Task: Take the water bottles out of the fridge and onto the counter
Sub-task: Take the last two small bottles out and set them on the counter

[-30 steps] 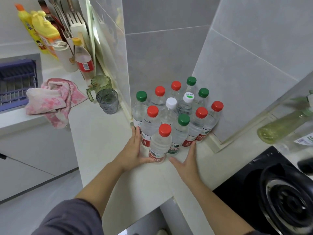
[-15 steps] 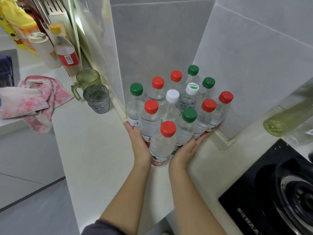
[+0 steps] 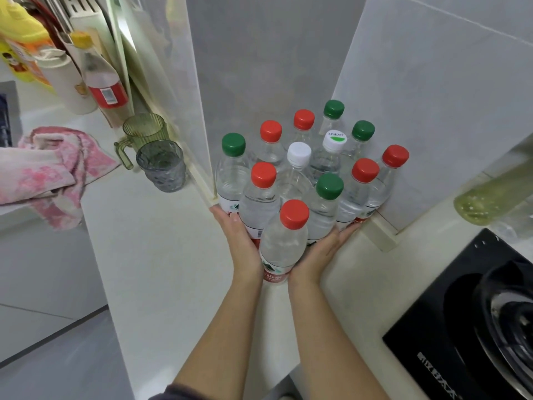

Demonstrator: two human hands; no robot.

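Several clear water bottles with red, green and white caps stand upright in a tight cluster in the tiled corner of the white counter. The nearest one, a red-capped bottle, stands at the front between my two hands. My left hand presses flat against the cluster's left side with straight fingers. On the right side my right hand lies flat against the bottles, fingertips reaching toward the wall's base. Neither hand curls round a bottle.
Two ribbed cups, a green cup and a grey cup, stand left of the bottles by the wall edge. A pink towel hangs over the counter at left. Condiment bottles stand behind it. A black gas stove fills the lower right.
Both hands have slid forward and closed in on the cluster from each side, pushing the bottles tighter into the corner. The view has moved closer and lower.
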